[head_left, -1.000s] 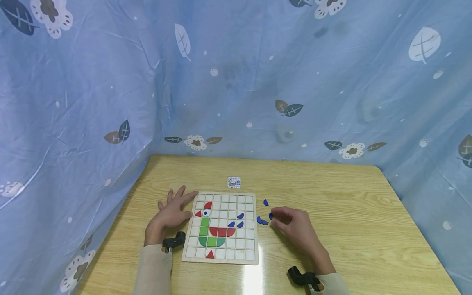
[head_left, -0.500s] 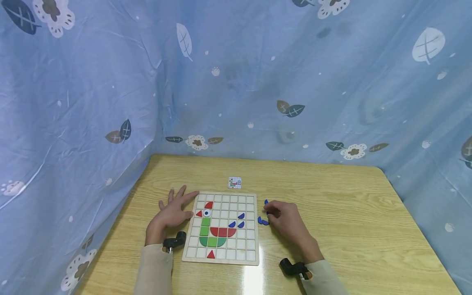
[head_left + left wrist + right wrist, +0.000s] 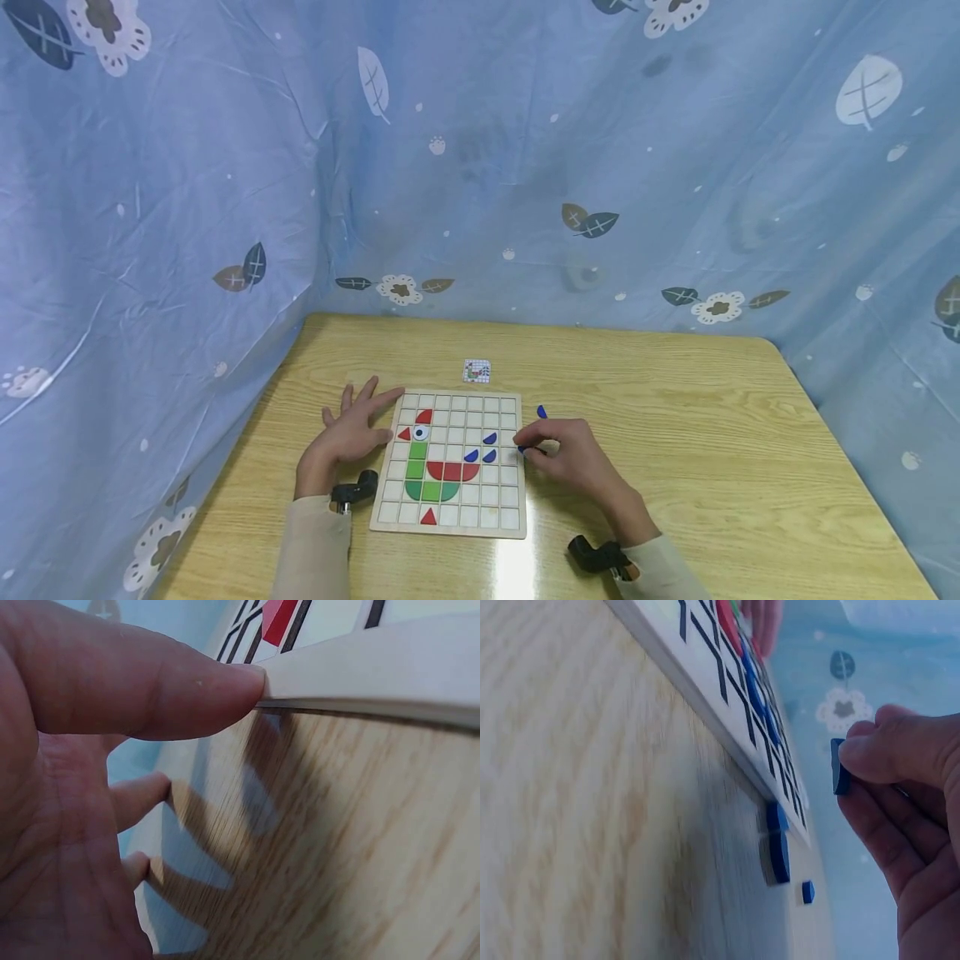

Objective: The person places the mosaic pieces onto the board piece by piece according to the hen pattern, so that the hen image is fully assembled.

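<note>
Spread along the left rim of the wooden grid board, my left hand touches its edge with thumb and index finger. The left wrist view shows the thumb pressed to the rim. My right hand pinches a blue half-round piece between thumb and fingers, raised by the board's right edge. Three blue pieces lie on the board, near the red row, green squares and round eye piece. Loose blue pieces lie on the table, partly hidden by the right hand in the head view.
A small picture card with a coloured grid design lies behind the board. One loose blue piece sits beyond the right hand. The wooden table extends right; a patterned blue curtain hangs behind it.
My right hand has picked up a blue piece from the loose group and moved left to the board's right edge. The left hand stays in place.
</note>
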Motion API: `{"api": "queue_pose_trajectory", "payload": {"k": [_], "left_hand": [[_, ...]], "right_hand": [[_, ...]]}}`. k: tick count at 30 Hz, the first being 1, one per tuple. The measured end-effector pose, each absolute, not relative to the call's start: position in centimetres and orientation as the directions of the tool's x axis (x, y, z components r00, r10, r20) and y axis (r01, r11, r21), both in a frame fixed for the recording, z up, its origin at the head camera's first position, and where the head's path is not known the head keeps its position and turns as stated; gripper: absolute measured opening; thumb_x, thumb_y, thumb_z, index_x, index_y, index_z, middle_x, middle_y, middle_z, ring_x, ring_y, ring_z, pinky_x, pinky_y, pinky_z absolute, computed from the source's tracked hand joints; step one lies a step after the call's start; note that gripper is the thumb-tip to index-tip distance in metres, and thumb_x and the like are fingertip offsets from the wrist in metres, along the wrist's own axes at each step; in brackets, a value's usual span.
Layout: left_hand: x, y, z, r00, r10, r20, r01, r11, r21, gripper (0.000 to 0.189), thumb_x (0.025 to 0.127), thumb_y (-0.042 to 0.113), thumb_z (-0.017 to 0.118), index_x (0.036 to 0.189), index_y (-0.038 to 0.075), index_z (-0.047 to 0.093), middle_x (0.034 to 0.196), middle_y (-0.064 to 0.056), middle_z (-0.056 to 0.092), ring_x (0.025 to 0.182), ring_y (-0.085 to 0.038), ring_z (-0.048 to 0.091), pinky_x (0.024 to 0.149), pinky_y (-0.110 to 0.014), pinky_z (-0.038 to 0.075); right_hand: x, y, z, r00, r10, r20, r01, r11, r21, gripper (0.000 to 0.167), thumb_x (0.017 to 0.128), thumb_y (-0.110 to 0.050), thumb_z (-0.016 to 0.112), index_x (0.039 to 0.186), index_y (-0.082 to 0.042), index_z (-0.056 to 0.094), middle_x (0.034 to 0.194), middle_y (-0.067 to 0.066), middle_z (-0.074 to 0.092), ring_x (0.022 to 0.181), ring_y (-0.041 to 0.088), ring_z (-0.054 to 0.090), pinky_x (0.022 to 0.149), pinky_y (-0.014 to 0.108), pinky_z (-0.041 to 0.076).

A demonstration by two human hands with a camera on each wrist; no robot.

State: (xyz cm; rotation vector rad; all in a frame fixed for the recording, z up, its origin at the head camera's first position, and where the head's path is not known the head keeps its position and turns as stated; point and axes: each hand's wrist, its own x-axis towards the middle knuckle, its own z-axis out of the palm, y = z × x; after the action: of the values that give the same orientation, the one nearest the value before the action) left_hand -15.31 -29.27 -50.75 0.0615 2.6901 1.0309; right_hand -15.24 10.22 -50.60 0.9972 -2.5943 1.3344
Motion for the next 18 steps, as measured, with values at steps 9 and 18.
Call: {"api": "queue_pose_trajectory", "payload": {"k": [9, 18], "left_hand": [[-15.3, -29.4, -50.7, -0.966, 0.135, -0.221, -0.049, 0.744, 0.667, 0.075, 0.097, 0.010, 0.070, 0.168, 0.020, 0.048, 0.183, -0.027, 0.004, 0.163, -0.060, -0.019, 0.114, -0.089, -0.022], [-15.3, -29.3, -50.7, -0.964, 0.132, -0.229, -0.059, 0.737, 0.673, 0.075, 0.096, 0.009, 0.070, 0.167, 0.020, 0.048, 0.183, -0.027, 0.004, 0.164, -0.059, -0.019, 0.114, -0.088, -0.022]], "right_hand": [[-14.9, 8.5, -50.6, -0.664, -0.671, 0.330, -0.665, 0.327, -0.672, 0.024, 0.088, 0.009, 0.082, 0.105, -0.008, 0.085, 0.103, 0.000, 0.086, 0.099, 0.009, 0.079, 0.089, 0.030, 0.066], [-14.5, 6.7, -50.7, -0.604, -0.756, 0.252, -0.684, 0.329, -0.651, 0.024, 0.091, 0.008, 0.080, 0.107, -0.009, 0.086, 0.108, 0.000, 0.085, 0.103, 0.006, 0.078, 0.091, 0.024, 0.064]]}}
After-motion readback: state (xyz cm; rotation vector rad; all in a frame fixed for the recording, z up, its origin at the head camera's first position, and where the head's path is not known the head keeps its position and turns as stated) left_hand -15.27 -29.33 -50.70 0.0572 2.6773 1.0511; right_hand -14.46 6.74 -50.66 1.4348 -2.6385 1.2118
